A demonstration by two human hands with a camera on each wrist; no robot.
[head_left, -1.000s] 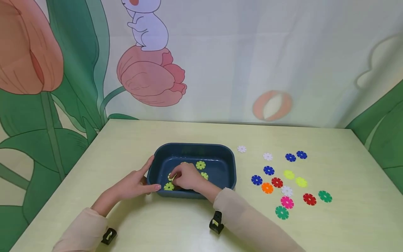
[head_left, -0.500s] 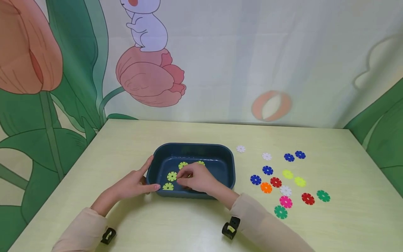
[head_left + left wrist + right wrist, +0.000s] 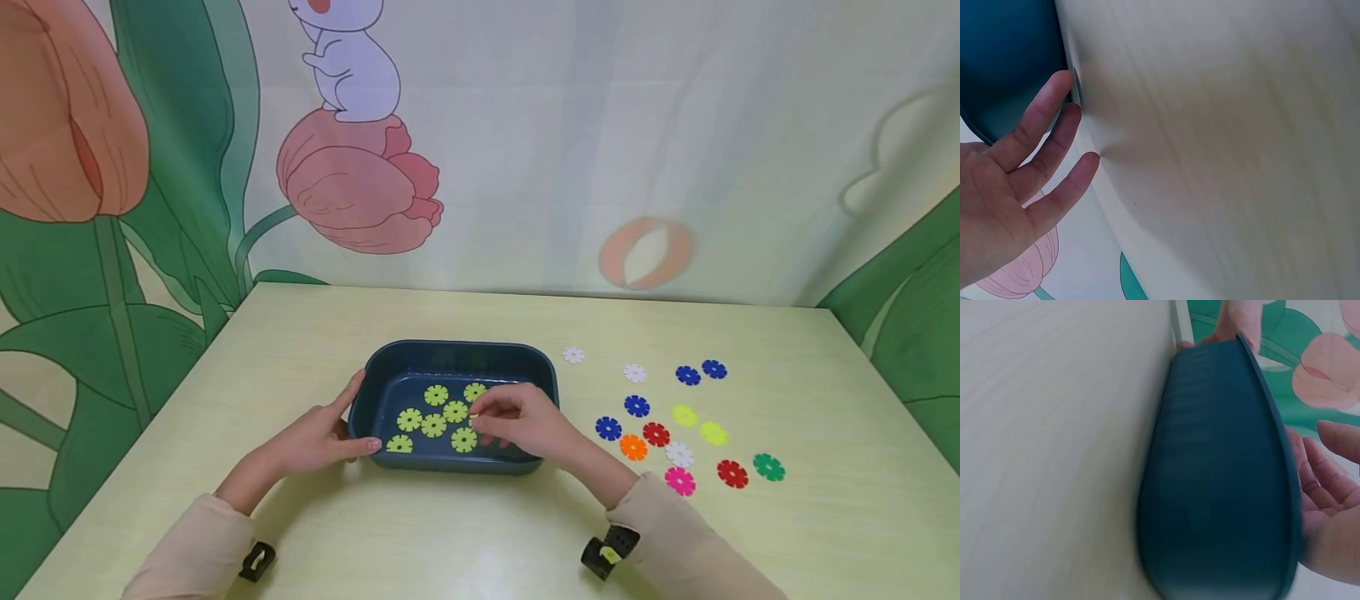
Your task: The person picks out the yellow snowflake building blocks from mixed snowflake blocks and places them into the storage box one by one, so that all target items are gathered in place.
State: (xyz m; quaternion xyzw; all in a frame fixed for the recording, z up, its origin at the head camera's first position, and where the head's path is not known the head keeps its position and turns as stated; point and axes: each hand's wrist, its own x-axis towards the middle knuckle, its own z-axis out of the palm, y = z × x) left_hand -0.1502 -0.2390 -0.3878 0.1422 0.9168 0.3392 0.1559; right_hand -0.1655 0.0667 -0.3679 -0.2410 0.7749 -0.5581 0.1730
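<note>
A dark blue rectangular tub (image 3: 453, 354) stands on the table. Several yellow-green notched plastic discs (image 3: 433, 426) lie flat on its floor, one leaning at the near left corner. My left hand (image 3: 318, 437) rests against the tub's left end, fingers spread along the outer wall and thumb on the near rim. In the left wrist view its fingertips (image 3: 1060, 78) touch the side. My right hand (image 3: 521, 421) hovers inside the tub's right half, fingers loosely bent and thumb apart from them. Nothing shows between them in the right wrist view. Its fingertips partly cover a disc.
Right of the tub, loose notched discs lie scattered on the table (image 3: 847, 517): white (image 3: 573, 355), blue (image 3: 637, 406), yellow (image 3: 714, 433), red (image 3: 732, 474), orange (image 3: 633, 447), pink (image 3: 680, 481) and green (image 3: 769, 467). A printed curtain (image 3: 510, 167) hangs behind.
My right hand has moved rightward across the tub, uncovering the yellow-green discs on the left and middle. Its sleeve now covers the nearest green disc. The left hand has stayed put.
</note>
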